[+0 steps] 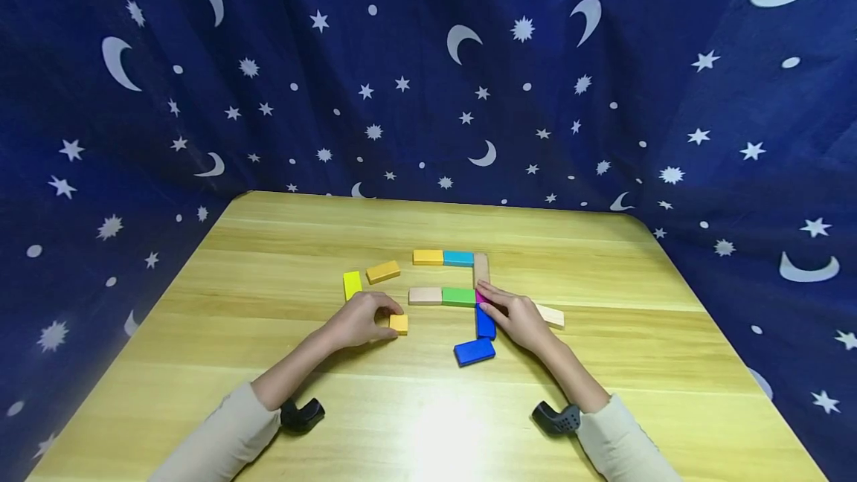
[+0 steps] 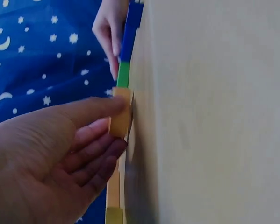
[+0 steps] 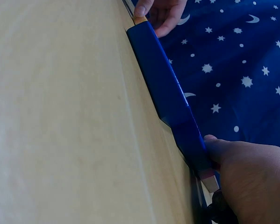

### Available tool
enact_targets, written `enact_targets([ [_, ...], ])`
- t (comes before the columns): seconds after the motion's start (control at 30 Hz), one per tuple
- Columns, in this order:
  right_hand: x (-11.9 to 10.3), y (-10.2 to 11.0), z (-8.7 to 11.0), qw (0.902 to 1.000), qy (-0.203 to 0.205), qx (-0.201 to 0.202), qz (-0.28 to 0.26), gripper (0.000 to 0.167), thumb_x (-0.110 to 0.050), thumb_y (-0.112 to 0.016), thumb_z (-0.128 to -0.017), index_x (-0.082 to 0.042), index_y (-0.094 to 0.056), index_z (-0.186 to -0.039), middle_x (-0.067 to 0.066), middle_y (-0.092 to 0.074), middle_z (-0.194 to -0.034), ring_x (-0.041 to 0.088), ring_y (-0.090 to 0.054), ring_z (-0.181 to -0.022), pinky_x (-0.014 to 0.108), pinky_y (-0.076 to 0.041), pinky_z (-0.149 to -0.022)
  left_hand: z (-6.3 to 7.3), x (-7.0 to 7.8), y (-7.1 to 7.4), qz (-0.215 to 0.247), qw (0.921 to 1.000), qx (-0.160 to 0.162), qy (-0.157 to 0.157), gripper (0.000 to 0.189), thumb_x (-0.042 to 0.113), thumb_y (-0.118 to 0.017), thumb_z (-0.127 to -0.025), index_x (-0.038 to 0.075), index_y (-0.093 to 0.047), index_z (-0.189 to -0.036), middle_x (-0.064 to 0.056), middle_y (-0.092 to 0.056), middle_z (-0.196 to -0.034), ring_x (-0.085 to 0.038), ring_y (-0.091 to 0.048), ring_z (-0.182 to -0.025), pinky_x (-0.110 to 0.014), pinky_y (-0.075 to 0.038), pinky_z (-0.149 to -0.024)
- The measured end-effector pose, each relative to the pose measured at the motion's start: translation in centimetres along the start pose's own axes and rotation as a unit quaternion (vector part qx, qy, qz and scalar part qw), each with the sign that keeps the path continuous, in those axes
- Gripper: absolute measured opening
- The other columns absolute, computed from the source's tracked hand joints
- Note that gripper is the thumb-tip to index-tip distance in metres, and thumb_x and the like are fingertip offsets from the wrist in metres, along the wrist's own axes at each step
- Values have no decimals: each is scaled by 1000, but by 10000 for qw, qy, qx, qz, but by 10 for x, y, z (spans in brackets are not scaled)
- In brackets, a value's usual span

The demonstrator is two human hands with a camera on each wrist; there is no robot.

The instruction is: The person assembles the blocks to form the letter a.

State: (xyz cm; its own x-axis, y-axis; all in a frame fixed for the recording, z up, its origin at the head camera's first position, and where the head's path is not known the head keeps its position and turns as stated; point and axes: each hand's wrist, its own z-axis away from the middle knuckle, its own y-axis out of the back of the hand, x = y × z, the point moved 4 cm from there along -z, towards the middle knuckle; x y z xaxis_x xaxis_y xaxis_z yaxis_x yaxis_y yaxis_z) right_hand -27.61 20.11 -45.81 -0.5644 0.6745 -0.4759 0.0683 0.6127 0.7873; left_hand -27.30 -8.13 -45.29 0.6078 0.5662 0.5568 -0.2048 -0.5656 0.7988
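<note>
My left hand (image 1: pixel 358 320) pinches an orange-yellow block (image 1: pixel 399 324) between thumb and fingers; the left wrist view shows the block (image 2: pixel 120 113) held upright, close over the table. At the right of a row of blocks, my right hand (image 1: pixel 522 320) has its thumb and fingers around a magenta block (image 1: pixel 480 296), partly hidden by them. Above the magenta block lies a tan block (image 1: pixel 481 270), below it a blue block (image 1: pixel 485 322). A green block (image 1: pixel 458 297) and a pale block (image 1: pixel 425 295) extend leftward from it.
A yellow-orange block (image 1: pixel 428 257) and a light-blue block (image 1: pixel 458 259) form the far row. Loose pieces are a yellow block (image 1: pixel 352 285), an orange block (image 1: pixel 383 272), a second blue block (image 1: pixel 474 352) and a cream block (image 1: pixel 551 316). Behind the wooden table (image 1: pixel 335 422) hangs a starry curtain (image 1: pixel 415 95).
</note>
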Motion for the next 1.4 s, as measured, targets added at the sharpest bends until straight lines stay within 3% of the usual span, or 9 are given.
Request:
enact_targets([
  [0.23,1,0,0,10000,14,-16,57,36,-21,-59,-92,-6,-58,-125,7,-53,-130,26,-50,-116,43,-42,-92,1,35,-22,651,9978,-92,-113,28,19,-81,-70,11,-69,-95,7,-62,-86,-5,-56,-75,-19,-48,-67],
  [0.4,2,-1,-1,9999,83,25,73,37,-23,-58,-92,-5,-58,-125,8,-53,-129,26,-50,-115,42,-43,-91,-4,52,-39,691,9972,-257,-131,28,19,-82,-68,11,-69,-92,8,-61,-83,-2,-55,-74,-16,-46,-67],
  [0.67,2,-1,-1,10000,69,2,63,37,-22,-58,-92,-5,-58,-125,8,-53,-129,26,-50,-116,43,-42,-91,-11,54,-49,648,9974,-315,24,30,20,-84,-65,12,-70,-90,9,-62,-81,-1,-54,-72,-15,-46,-67],
  [1.4,2,-1,-2,10000,55,-23,-1,36,-20,-59,-92,-5,-58,-125,7,-52,-130,25,-49,-116,42,-42,-92,-16,57,-51,680,9969,-353,-181,31,21,-84,-66,11,-70,-92,8,-64,-84,-1,-55,-74,-15,-46,-68],
])
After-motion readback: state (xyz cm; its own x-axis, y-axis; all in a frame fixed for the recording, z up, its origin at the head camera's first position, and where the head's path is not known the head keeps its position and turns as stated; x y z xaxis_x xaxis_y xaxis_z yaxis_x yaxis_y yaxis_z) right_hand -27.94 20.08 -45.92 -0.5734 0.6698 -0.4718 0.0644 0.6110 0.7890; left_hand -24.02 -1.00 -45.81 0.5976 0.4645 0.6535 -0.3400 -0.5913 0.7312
